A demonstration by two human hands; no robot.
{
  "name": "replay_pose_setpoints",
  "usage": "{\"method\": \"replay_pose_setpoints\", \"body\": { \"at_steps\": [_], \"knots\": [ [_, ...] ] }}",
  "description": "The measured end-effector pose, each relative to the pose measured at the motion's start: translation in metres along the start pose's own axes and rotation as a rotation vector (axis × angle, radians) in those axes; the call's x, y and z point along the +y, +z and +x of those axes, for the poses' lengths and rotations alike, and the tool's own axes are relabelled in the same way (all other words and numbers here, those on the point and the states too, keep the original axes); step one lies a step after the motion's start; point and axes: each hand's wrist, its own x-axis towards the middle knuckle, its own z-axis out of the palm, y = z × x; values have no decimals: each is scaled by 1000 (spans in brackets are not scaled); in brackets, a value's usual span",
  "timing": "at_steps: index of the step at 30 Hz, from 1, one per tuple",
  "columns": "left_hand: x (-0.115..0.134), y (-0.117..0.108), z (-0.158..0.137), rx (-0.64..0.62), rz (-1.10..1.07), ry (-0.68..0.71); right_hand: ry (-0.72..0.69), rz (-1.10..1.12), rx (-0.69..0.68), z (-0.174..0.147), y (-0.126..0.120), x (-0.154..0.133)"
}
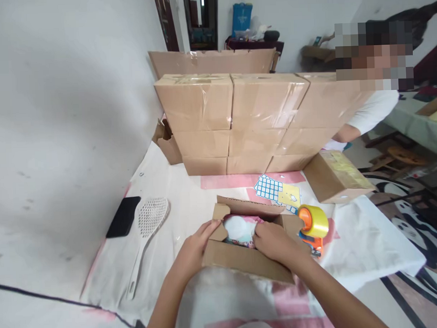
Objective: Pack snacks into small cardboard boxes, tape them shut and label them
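Note:
An open cardboard box (243,262) sits on the cloth-covered table in front of me, its flaps standing up. My left hand (197,245) grips the box at its left side, fingers over the left flap. Inside lies a pink-and-white bundle (236,228) with a rounded white part; its exact kind is unclear. My right hand (274,239) reaches into the box from the right, its curled fingers closed against the bundle, fingertips hidden. Just right of the box stand a yellow tape roll (318,220) and an orange-and-blue tape dispenser (316,244).
Taped cardboard boxes (231,113) are stacked in a wall behind. Another box (335,176) lies at the right. A white slotted skimmer (149,228) and a black flat object (123,217) lie left. Patterned sheets (277,190) lie behind the open box. A person (372,111) is beyond the stack.

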Motion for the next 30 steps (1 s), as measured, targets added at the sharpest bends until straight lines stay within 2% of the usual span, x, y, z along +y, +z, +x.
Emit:
{"method": "replay_pose_setpoints", "body": {
  "at_steps": [2, 5, 7, 9, 11, 13, 17, 20, 22, 26, 28, 30],
  "knots": [
    [-1, 4, -3, 25, -31, 2, -33, -135, -31, -6, -9, -5],
    [-6, 10, -8, 68, -51, 11, -145, -159, 77, -24, -27, 1],
    [-12, 17, -8, 89, -40, 10, -167, -1, 202, -40, -37, 18],
    [-20, 27, -8, 150, -17, 20, -100, 214, 376, -55, -38, 42],
    [-27, 37, -6, 236, 2, 53, 6, 416, 586, -64, -25, 66],
    [-34, 46, -3, 305, 16, 96, 24, 601, 708, -67, 2, 85],
    [-39, 49, 3, 380, 68, 161, -163, 855, 690, -66, 70, 99],
    [-37, 43, 7, 390, 67, 189, -230, 926, 733, -66, 99, 95],
    [-34, 40, 7, 373, 58, 197, -288, 896, 678, -64, 101, 92],
    [-25, 43, 1, 356, -40, 168, -383, 753, 489, -58, 80, 92],
    [-19, 50, -1, 393, -90, 103, -387, 780, 477, -56, 72, 94],
    [-12, 59, 0, 478, -123, 4, -378, 871, 546, -54, 69, 95]
  ]
}}
